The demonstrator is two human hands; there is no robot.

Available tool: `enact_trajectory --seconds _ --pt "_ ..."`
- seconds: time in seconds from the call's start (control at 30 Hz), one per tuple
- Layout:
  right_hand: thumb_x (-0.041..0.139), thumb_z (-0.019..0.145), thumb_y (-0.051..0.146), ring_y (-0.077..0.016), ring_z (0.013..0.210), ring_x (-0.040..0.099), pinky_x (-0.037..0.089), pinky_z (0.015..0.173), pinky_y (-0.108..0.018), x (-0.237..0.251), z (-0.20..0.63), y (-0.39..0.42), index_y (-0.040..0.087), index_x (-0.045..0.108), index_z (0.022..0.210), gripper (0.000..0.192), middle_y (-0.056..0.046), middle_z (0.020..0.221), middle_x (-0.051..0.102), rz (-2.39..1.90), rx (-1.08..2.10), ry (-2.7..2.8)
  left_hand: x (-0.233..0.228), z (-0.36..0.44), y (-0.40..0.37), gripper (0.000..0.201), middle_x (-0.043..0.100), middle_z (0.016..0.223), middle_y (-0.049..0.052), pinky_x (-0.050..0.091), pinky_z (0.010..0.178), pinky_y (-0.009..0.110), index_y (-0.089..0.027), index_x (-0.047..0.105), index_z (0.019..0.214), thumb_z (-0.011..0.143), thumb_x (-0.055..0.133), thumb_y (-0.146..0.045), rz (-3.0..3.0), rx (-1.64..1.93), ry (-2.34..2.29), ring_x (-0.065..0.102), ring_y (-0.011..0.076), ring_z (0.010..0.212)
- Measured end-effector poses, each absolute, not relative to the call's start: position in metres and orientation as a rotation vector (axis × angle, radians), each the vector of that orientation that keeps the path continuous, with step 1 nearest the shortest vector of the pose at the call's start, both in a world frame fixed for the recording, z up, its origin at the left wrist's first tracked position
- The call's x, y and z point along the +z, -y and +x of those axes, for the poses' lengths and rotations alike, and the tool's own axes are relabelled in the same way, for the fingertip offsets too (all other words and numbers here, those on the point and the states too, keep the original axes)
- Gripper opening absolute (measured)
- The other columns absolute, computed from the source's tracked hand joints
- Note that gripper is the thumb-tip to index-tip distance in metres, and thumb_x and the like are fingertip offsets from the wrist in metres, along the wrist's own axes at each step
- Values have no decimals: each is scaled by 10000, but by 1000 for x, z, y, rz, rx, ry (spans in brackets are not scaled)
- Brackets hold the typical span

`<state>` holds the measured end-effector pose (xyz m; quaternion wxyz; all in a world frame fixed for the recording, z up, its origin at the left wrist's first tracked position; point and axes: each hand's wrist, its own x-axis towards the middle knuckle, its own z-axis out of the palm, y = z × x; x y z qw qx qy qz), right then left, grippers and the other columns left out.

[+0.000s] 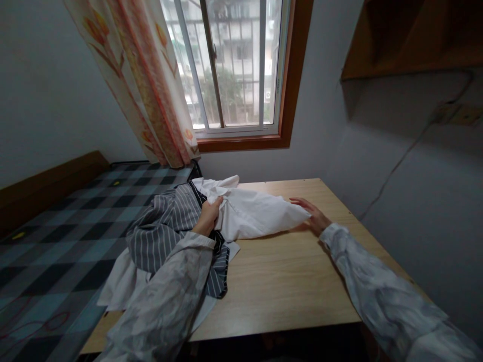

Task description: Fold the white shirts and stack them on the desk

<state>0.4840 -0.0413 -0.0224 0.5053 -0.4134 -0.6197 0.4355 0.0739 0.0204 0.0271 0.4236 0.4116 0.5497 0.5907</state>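
A shirt of grey, white-striped cloth (pixel 156 246) with white parts lies bunched over the left side of the wooden table. Its white sleeve (pixel 260 213) stretches out to the right, slightly raised off the tabletop. My left hand (pixel 209 215) is closed on the white cloth where it meets the dark-edged striped part. At the sleeve's far end is my right hand (pixel 311 213), its fingers reaching behind the tip and the cloth held against it; the thumb is mostly hidden. More white cloth (pixel 123 281) hangs out beneath the striped part at the left.
The wooden table (pixel 287 286) stands against a bed with a checked cover (pixel 75 241). A red cord (pixel 49 322) lies on the bed. Behind are a window (pixel 234 65) and a flowered curtain (pixel 151 90). A wooden shelf (pixel 415 45) juts from the right wall above a hanging cable (pixel 392 176).
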Motion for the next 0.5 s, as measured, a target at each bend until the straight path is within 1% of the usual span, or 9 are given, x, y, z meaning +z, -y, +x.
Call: enact_trajectory --seconds 0.07,0.1,0.13,0.2,0.27,0.3,0.37,0.43,0.5 --pt "539 979 706 -343 1294 688 551 1109 -499 -23 478 46 281 646 1424 625 -110 1378 740 -957 1019 1393 25 74 -21 388 830 1154 140 574 1091 445 -114 775 1166 825 835 -290 1015 1487 -1382 761 297 1170" --pt "514 973 748 -350 1288 692 562 1097 -505 -25 477 48 280 638 1433 668 -115 1369 745 -944 1004 1365 24 73 -22 385 828 1163 141 573 1095 443 -112 775 1167 828 829 -285 1000 1489 -1377 763 295 1169" --pt "538 946 784 -358 1268 700 581 1070 -509 -27 478 50 279 638 1433 708 -117 1352 752 -945 1005 1356 23 72 -22 383 827 1172 144 574 1094 445 -109 776 1171 831 823 -280 980 1490 -1373 766 295 1162" --pt "720 827 785 -375 1176 732 626 987 -517 -34 478 54 260 686 1359 748 -116 1261 785 -1005 1084 1385 19 71 -23 396 824 1180 149 580 1085 451 -104 773 1184 829 820 -273 940 1487 -1371 775 294 1141" --pt "896 701 675 -370 1059 756 652 924 -523 -41 476 57 224 748 1212 697 -104 1120 816 -1095 1215 1403 17 70 -24 414 824 1182 152 582 1080 451 -101 770 1192 819 830 -271 918 1482 -1382 780 290 1127" --pt "933 674 624 -362 1013 760 657 908 -527 -43 475 58 209 765 1137 644 -101 1067 822 -1123 1268 1385 16 69 -25 422 824 1183 152 582 1081 447 -101 770 1193 813 839 -273 920 1480 -1388 780 289 1127" --pt "935 695 582 -348 975 764 661 901 -524 -41 473 56 196 775 1050 548 -105 1041 828 -1117 1288 1292 17 67 -25 439 826 1180 153 584 1076 446 -107 775 1188 796 861 -284 938 1472 -1397 777 293 1133" --pt "897 751 591 -335 969 772 666 894 -493 -32 477 48 201 769 1050 508 -106 1053 830 -1066 1187 1148 18 66 -24 456 828 1173 155 591 1062 456 -116 782 1189 786 873 -310 976 1459 -1391 774 309 1139" --pt "881 764 601 -319 959 782 671 872 -446 -19 488 34 206 757 1069 514 -97 1029 832 -1043 1028 1031 19 66 -23 470 831 1165 157 597 1045 467 -124 790 1188 782 873 -347 1065 1416 -1368 772 327 1143"
